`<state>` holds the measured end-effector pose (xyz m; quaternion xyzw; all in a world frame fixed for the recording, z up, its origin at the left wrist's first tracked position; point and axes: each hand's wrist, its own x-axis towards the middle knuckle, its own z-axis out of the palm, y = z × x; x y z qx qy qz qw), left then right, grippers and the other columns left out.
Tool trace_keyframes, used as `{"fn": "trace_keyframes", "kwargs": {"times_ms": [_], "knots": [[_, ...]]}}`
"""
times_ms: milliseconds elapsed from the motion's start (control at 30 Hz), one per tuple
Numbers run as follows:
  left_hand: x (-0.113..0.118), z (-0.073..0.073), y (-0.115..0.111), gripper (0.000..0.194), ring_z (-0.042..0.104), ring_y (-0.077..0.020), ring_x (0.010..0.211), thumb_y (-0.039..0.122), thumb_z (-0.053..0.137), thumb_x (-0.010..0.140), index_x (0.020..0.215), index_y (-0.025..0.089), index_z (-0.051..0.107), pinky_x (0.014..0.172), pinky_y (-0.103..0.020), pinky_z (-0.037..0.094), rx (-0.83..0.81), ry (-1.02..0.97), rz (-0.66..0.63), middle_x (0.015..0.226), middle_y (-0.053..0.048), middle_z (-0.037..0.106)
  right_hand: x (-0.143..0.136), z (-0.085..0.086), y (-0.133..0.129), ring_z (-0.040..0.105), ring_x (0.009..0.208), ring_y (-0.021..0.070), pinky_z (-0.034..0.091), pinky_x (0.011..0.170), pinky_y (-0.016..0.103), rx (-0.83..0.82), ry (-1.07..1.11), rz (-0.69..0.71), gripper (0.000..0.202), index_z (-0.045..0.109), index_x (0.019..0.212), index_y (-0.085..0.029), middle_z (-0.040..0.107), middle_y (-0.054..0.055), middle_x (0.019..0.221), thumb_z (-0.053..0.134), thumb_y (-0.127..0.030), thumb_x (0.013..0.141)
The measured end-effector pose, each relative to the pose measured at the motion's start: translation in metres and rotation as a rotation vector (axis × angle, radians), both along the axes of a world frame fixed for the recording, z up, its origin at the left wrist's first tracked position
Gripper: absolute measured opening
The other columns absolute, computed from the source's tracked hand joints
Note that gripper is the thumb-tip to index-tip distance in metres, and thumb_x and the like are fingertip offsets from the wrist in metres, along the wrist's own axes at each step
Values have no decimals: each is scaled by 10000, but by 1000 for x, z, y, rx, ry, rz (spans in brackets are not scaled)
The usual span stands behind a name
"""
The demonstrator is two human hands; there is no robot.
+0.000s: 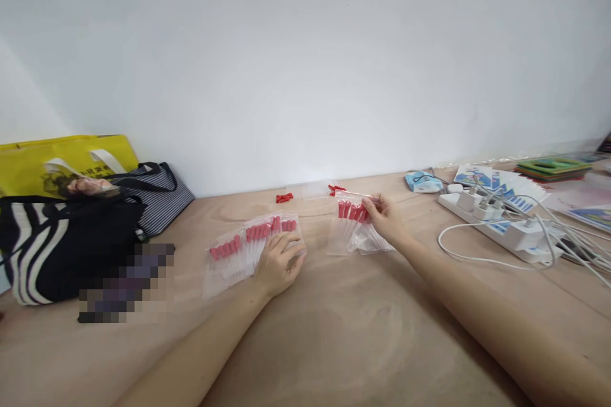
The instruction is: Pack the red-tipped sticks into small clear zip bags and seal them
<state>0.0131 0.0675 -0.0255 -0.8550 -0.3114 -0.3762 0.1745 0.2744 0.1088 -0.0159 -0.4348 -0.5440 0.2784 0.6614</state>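
My left hand [280, 265] lies with bent, slightly parted fingers over the right end of a row of overlapping clear plastic bags [233, 264]. Inside these bags are clear, thin pieces with red tops [258, 233]; their exact kind is too small to tell. My right hand [382, 216] pinches the upper right edge of another clear plastic bag [341, 238], which holds similar red-topped pieces [351, 211]. Its fingertips hide that corner. Just behind it lie small loose red pieces [337, 190] and a row of clear pieces [317, 190]. More red pieces [284, 198] form a small pile to their left.
On the left stand a yellow bag [109, 146], a striped bag [162, 197] and a black bag [86, 248], with a blurred-out dark object [128, 283] before them. A white power strip [491, 226] with cables, a light blue packet [424, 182] and printed cards [506, 184] lie right.
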Motion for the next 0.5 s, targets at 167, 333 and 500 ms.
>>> {"fn": "trace_keyframes", "kwargs": {"times_ms": [167,333,500], "knots": [[-9,-1,-12,128,563,-189,824,200,494,782,824,190,615,739,-361,462,-89,1,43,859,-56,612,-4,-11,5,439,387,83,354,354,201,-134,174,18,437,443,673,-188,513,-52,510,603,-584,583],[-16,-4,-16,149,574,-199,814,228,500,772,850,188,621,724,-371,466,-124,32,123,882,-64,619,-6,-15,7,542,511,126,442,442,240,-29,153,-164,375,442,704,-195,580,-4,624,565,-547,661],[-16,-8,-12,169,591,-201,811,235,499,769,850,189,640,715,-367,480,-154,63,163,923,-67,637,-18,-23,3,602,723,164,484,605,293,382,-520,-117,137,497,781,-205,629,69,853,415,-298,841]]}}
